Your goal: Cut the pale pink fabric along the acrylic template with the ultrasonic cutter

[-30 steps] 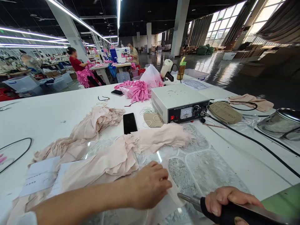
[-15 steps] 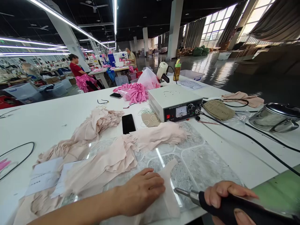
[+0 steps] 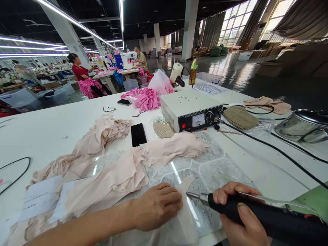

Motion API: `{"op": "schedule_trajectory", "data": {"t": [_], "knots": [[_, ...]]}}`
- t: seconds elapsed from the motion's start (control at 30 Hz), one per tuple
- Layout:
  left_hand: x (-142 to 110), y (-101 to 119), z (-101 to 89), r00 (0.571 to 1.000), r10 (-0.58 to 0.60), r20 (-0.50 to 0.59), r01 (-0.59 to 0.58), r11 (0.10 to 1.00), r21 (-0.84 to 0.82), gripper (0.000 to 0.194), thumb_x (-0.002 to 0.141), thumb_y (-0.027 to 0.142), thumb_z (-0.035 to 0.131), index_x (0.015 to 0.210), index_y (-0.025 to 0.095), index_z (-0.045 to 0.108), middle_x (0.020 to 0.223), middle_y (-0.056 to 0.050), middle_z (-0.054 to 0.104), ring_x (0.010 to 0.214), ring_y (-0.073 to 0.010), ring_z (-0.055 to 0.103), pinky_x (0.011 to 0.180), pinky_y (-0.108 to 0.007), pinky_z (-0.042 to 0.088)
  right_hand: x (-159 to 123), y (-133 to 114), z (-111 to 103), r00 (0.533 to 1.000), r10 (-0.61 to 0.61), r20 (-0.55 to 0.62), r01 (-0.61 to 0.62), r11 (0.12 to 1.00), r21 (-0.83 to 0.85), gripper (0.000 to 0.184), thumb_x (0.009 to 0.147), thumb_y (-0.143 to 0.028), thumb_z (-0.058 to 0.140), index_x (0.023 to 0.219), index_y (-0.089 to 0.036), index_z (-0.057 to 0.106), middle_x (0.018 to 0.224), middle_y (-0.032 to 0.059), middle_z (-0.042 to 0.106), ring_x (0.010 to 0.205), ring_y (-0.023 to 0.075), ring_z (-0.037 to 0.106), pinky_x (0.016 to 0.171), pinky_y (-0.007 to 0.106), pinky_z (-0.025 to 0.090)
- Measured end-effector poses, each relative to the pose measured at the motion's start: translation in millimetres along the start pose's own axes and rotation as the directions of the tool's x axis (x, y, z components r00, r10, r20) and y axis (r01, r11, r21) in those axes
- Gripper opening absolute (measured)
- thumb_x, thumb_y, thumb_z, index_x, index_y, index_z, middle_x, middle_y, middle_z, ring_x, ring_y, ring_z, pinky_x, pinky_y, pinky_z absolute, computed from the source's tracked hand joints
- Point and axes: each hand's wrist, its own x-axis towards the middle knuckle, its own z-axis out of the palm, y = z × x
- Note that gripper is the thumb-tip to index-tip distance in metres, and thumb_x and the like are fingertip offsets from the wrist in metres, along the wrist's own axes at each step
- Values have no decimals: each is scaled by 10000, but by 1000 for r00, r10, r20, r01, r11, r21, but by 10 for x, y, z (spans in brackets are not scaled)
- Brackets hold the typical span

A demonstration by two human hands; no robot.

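Observation:
My left hand (image 3: pixel 161 206) lies palm down on a curved piece of pale pink fabric (image 3: pixel 186 218), its fingers flat and close together. The fabric rests on a glossy, clear-topped, stone-patterned mat (image 3: pixel 220 171). My right hand (image 3: pixel 238 208) is wrapped round the black handle of an ultrasonic cutter (image 3: pixel 271 215). Its metal tip points left and is at the right edge of the fabric piece, by my left fingertips; whether it touches cannot be made out. Stacked pale pink fabric pieces (image 3: pixel 115 174) lie beyond my left forearm, with white paper slips (image 3: pixel 41 194) beside them.
Behind the mat stands a control box (image 3: pixel 191 112) with a black cable (image 3: pixel 271 150) running right. A phone (image 3: pixel 138 135), pink strips (image 3: pixel 150 99), a metal pot (image 3: pixel 303 126) and brown card templates (image 3: pixel 239 118) are around it. Two people work at sewing machines farther back.
My right hand and the cutter have moved slightly left and up, bringing the tip closer to the fabric's edge. My left hand stays on the fabric. The view has shifted slightly.

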Motion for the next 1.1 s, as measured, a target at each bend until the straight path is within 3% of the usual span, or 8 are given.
{"op": "schedule_trajectory", "data": {"t": [0.2,0.5,0.8,1.0,1.1], "knots": [[58,-72,-46,999,36,-6,-36,999,-8,210,984,182,432,1109,91,575,1130,-109,644,1052,-211,586,958,-336,428,36,-9,-15,999,-1,-34,1,1000,-16,100,751,-253,595,838,-214,566,726,-11,486,531,125,527,484,322,505],[88,-174,-27,999,24,35,-24,1000,-7,269,978,239,494,1195,92,551,1260,-104,597,1198,-214,522,1082,-344,358,149,97,-22,992,-100,-72,101,995,-1,133,742,-201,571,874,-211,584,751,-6,538,557,127,544,508,319,508],[111,-217,-58,997,70,24,-71,997,5,183,990,228,469,1069,144,611,1233,-92,608,1161,-199,549,1053,-342,389,189,148,-2,989,-120,-85,120,993,-6,132,770,-222,570,901,-215,584,773,-3,547,567,133,552,528,332,500],[158,-222,12,994,-72,-82,61,991,-121,161,975,248,510,1061,139,590,1121,-102,631,1049,-201,587,956,-353,444,204,156,3,989,-112,-93,113,994,-1,150,749,-226,573,897,-218,590,776,-6,549,565,133,544,517,322,485],[167,-224,79,993,-81,-90,70,990,-122,208,966,299,535,1082,130,570,1137,-119,620,1077,-226,572,956,-386,436,209,159,-2,990,-102,-95,102,995,2,146,745,-214,570,891,-218,587,782,-9,546,569,131,546,519,320,486]]}}
